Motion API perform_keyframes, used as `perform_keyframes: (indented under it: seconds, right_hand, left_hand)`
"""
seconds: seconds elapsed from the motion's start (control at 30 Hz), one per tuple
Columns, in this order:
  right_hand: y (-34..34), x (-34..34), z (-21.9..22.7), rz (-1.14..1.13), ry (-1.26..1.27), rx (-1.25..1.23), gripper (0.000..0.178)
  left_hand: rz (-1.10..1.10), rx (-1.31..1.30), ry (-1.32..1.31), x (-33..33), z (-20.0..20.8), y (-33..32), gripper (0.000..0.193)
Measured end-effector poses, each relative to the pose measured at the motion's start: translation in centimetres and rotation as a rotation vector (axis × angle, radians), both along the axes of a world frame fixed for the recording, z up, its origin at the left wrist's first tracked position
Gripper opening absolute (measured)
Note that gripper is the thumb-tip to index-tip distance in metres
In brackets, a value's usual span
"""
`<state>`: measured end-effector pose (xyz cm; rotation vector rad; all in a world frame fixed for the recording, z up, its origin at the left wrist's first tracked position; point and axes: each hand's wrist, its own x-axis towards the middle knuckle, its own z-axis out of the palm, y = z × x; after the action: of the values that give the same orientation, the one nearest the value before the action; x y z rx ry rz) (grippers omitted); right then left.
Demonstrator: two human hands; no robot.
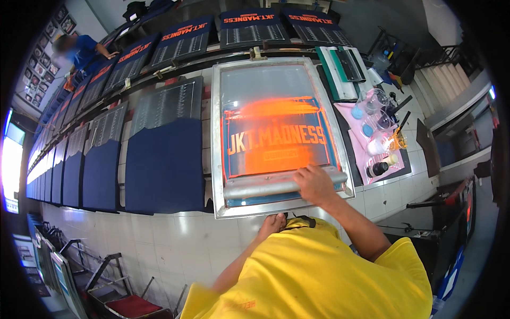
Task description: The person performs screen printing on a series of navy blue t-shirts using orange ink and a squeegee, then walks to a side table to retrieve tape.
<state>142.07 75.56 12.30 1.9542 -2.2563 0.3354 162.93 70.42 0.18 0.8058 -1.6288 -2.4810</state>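
Observation:
A metal-framed printing screen (217, 133) lies in front of me, its mesh smeared with bright orange ink (281, 109) over block lettering. Across its near end rests a wide metal-handled squeegee (260, 186). My right hand (316, 186) is closed around the squeegee's right part, fingers over the handle. Just below the screen's near edge, by my waist, is my left hand (273, 224). Its fingers are bunched beside a small dark thing; what they hold, if anything, is hidden.
Navy fabric pieces (164, 167) lie on boards in a row to the left; printed ones (254, 18) line the far side. At right, a pink cloth (361, 138) carries cups and bottles, near green-and-white squeegees (340, 69). A person (85, 53) in blue stands far left; a red-seated chair (133, 306) is lower left.

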Motion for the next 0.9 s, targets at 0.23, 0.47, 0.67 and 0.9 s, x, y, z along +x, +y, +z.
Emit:
perform_keyframes:
  seconds: [0.23,0.47,0.67,0.9]
  right_hand:
    - [1.9,1.7,-1.4,0.029,0.09,-0.071,0.008]
    - [1.4,1.4,-1.1,-0.001,0.047,-0.068,0.01]
    - [0.1,-0.9,2.7,-0.021,-0.116,0.049,0.023]
    - [4.5,1.6,1.9,-0.008,-0.05,0.118,0.023]
  left_hand:
    - [-0.033,0.08,-0.028,0.0,-1.0,-0.3,0.04]
    - [0.002,0.108,0.001,0.0,-0.3,-0.1,0.039]
    - [0.002,0.14,0.001,-0.1,-0.3,-0.2,0.036]
    - [0.036,0.054,0.024,-0.2,0.6,0.2,0.042]
